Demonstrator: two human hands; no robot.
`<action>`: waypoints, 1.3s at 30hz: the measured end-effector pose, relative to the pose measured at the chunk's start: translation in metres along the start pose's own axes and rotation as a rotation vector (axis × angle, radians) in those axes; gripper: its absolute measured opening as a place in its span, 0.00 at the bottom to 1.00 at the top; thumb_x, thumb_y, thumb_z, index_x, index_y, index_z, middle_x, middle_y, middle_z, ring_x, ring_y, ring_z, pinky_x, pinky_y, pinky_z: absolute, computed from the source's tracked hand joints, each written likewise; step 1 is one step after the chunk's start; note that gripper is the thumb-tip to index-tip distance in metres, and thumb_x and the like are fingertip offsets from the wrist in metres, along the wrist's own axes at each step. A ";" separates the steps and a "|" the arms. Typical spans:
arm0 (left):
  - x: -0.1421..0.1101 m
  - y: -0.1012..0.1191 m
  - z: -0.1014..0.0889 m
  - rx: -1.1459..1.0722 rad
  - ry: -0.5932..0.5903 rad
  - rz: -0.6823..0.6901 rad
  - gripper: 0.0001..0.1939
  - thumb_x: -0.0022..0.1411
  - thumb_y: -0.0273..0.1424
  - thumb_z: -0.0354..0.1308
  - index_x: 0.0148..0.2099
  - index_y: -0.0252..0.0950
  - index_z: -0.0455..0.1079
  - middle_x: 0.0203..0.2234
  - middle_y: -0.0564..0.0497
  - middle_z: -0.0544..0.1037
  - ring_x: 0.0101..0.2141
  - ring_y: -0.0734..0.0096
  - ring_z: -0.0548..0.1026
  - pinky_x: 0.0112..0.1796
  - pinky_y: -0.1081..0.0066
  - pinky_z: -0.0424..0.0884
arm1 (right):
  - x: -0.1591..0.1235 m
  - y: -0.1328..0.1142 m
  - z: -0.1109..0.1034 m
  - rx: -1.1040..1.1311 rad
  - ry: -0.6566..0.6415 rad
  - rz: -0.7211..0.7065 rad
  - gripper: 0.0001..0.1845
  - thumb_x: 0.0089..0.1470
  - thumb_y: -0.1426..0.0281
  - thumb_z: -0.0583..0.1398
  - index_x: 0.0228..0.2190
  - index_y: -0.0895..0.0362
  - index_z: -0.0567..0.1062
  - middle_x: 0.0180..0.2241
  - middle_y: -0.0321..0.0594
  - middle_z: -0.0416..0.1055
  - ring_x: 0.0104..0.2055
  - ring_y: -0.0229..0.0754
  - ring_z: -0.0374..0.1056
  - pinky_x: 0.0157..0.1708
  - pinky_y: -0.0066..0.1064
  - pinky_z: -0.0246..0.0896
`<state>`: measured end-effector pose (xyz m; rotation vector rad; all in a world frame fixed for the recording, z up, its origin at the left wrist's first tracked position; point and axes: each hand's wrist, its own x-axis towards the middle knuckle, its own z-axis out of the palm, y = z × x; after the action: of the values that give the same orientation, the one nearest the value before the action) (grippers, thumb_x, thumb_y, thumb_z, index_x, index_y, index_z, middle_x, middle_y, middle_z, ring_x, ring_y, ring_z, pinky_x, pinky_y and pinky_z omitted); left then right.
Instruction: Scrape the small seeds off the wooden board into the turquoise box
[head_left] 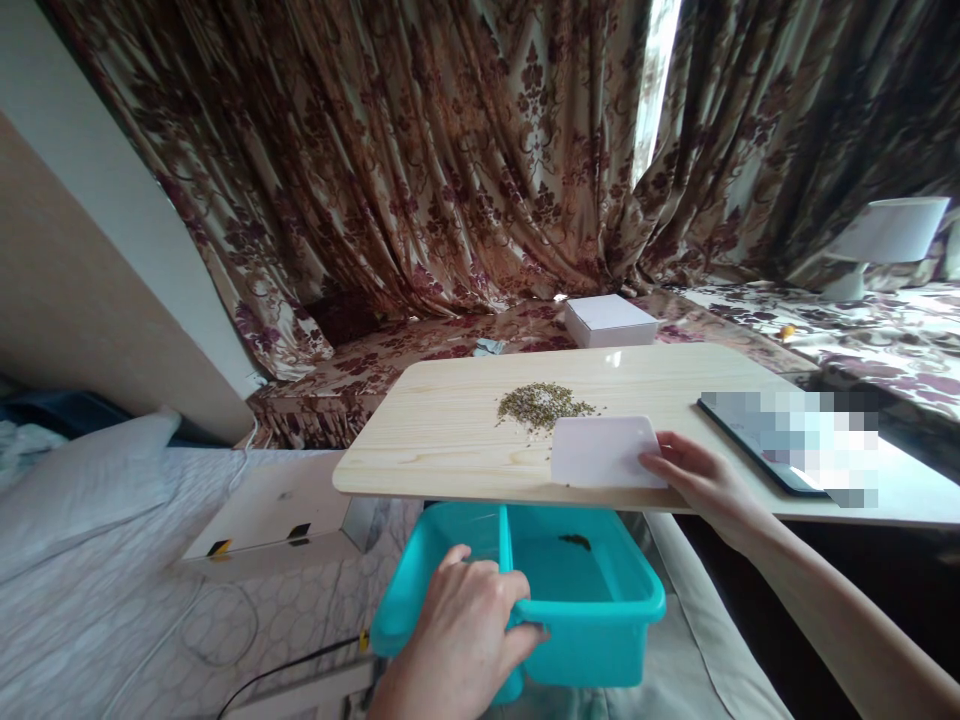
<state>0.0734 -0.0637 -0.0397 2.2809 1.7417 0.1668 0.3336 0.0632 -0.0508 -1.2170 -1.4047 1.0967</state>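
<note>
My left hand [480,625] is closed on the near rim of a turquoise two-compartment bin [589,645], by its middle divider. A small dark greenish clump [576,541] lies in the bin's right compartment. With its thumb and fingers, my right hand [694,475] pinches the right edge of a white plastic scraper [604,455], its kind not fully certain. The scraper rests low over the tabletop near the front edge. Just beyond its upper left corner spreads a loose pile of green and pale grains or beans [544,403], too small to tell exactly.
The pale wooden table [442,440] overhangs the bin's far side. A dark-edged tablet [780,450] lies at its right. Behind the table is a white box [611,320]. At left, another white box [277,510] and a cable [292,665] lie on the bed.
</note>
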 end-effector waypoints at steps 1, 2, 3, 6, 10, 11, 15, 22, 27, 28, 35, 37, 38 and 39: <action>0.000 0.000 0.000 -0.001 0.000 0.001 0.08 0.54 0.38 0.60 0.28 0.41 0.70 0.24 0.55 0.73 0.31 0.66 0.71 0.47 0.62 0.56 | -0.003 -0.001 0.000 0.008 -0.034 -0.001 0.20 0.35 0.55 0.66 0.28 0.55 0.73 0.30 0.40 0.76 0.31 0.45 0.70 0.30 0.31 0.63; -0.001 0.000 0.000 -0.001 0.000 0.003 0.08 0.54 0.38 0.60 0.28 0.41 0.70 0.24 0.55 0.73 0.31 0.66 0.71 0.46 0.62 0.56 | -0.005 -0.002 0.000 0.014 -0.054 -0.005 0.19 0.36 0.55 0.66 0.28 0.55 0.74 0.30 0.40 0.76 0.32 0.45 0.70 0.31 0.32 0.64; -0.001 0.000 0.000 -0.001 0.001 0.003 0.08 0.54 0.38 0.60 0.28 0.41 0.70 0.24 0.55 0.73 0.31 0.66 0.71 0.46 0.62 0.57 | -0.006 -0.003 0.000 0.018 -0.047 -0.014 0.19 0.36 0.56 0.66 0.29 0.55 0.74 0.31 0.40 0.76 0.33 0.45 0.70 0.32 0.32 0.64; -0.002 0.002 0.000 -0.003 0.001 0.001 0.08 0.54 0.38 0.60 0.27 0.40 0.70 0.24 0.55 0.73 0.31 0.65 0.71 0.46 0.63 0.57 | 0.000 -0.006 0.000 0.008 0.088 -0.062 0.20 0.36 0.56 0.66 0.29 0.55 0.73 0.31 0.41 0.76 0.34 0.46 0.71 0.35 0.34 0.64; -0.002 0.002 -0.001 -0.028 0.003 -0.001 0.08 0.54 0.38 0.61 0.28 0.41 0.70 0.24 0.55 0.73 0.32 0.65 0.71 0.47 0.61 0.56 | 0.017 -0.003 0.003 -0.044 0.185 -0.097 0.19 0.36 0.56 0.65 0.28 0.55 0.73 0.30 0.42 0.77 0.33 0.46 0.72 0.35 0.36 0.65; -0.002 0.001 -0.001 -0.031 0.005 -0.001 0.08 0.54 0.38 0.61 0.28 0.41 0.70 0.24 0.55 0.73 0.32 0.65 0.71 0.47 0.61 0.56 | 0.020 -0.002 0.004 -0.056 0.187 -0.101 0.18 0.37 0.56 0.65 0.28 0.55 0.73 0.30 0.42 0.77 0.33 0.47 0.72 0.35 0.36 0.66; -0.002 -0.001 0.000 -0.021 0.017 0.002 0.08 0.53 0.37 0.62 0.28 0.41 0.70 0.24 0.55 0.73 0.31 0.65 0.71 0.46 0.62 0.56 | 0.028 0.007 0.007 -0.055 0.180 -0.120 0.19 0.38 0.56 0.65 0.30 0.56 0.73 0.30 0.43 0.77 0.32 0.46 0.73 0.36 0.37 0.66; -0.001 0.000 -0.002 -0.002 0.014 0.005 0.08 0.53 0.37 0.62 0.27 0.40 0.69 0.23 0.56 0.73 0.30 0.66 0.71 0.45 0.63 0.57 | 0.026 0.009 0.006 -0.023 0.144 -0.113 0.20 0.37 0.55 0.65 0.31 0.55 0.73 0.31 0.43 0.77 0.34 0.46 0.73 0.37 0.36 0.66; -0.001 0.001 -0.002 -0.001 0.011 -0.003 0.08 0.53 0.37 0.62 0.26 0.40 0.69 0.23 0.56 0.73 0.30 0.66 0.71 0.45 0.63 0.57 | 0.025 0.006 0.006 -0.016 0.145 -0.097 0.22 0.35 0.54 0.65 0.30 0.56 0.73 0.32 0.44 0.77 0.34 0.47 0.72 0.37 0.36 0.66; -0.001 0.000 -0.002 -0.003 0.012 -0.004 0.08 0.52 0.37 0.62 0.26 0.40 0.69 0.24 0.56 0.74 0.30 0.66 0.71 0.45 0.63 0.57 | 0.024 0.007 0.006 -0.017 0.138 -0.093 0.23 0.35 0.53 0.65 0.30 0.56 0.73 0.31 0.44 0.77 0.34 0.47 0.72 0.37 0.36 0.66; 0.000 -0.001 -0.001 -0.001 0.019 -0.003 0.08 0.53 0.37 0.61 0.27 0.40 0.69 0.23 0.55 0.74 0.30 0.66 0.71 0.45 0.63 0.56 | 0.023 0.005 0.009 -0.025 0.107 -0.073 0.23 0.34 0.52 0.65 0.29 0.56 0.73 0.31 0.43 0.77 0.35 0.47 0.71 0.36 0.35 0.64; 0.000 -0.001 -0.001 -0.007 0.016 -0.004 0.08 0.54 0.37 0.61 0.27 0.41 0.70 0.24 0.55 0.74 0.30 0.66 0.71 0.45 0.63 0.56 | 0.021 0.002 0.011 -0.034 0.108 -0.072 0.24 0.34 0.51 0.65 0.29 0.56 0.73 0.30 0.43 0.76 0.34 0.47 0.71 0.35 0.35 0.64; -0.001 -0.001 -0.002 -0.007 0.012 -0.005 0.08 0.54 0.38 0.60 0.27 0.40 0.70 0.24 0.55 0.74 0.30 0.66 0.71 0.45 0.64 0.56 | 0.019 0.001 0.012 -0.043 0.104 -0.071 0.24 0.34 0.51 0.65 0.29 0.56 0.73 0.30 0.43 0.76 0.34 0.47 0.71 0.34 0.35 0.64; -0.001 -0.001 -0.002 -0.006 0.011 -0.005 0.08 0.54 0.38 0.60 0.27 0.40 0.70 0.23 0.55 0.74 0.30 0.66 0.71 0.45 0.64 0.56 | 0.017 0.000 0.013 -0.052 0.097 -0.069 0.24 0.34 0.51 0.65 0.29 0.56 0.73 0.30 0.42 0.76 0.33 0.47 0.71 0.33 0.35 0.64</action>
<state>0.0717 -0.0642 -0.0379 2.2755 1.7503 0.1835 0.3198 0.0797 -0.0508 -1.2334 -1.3976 0.9465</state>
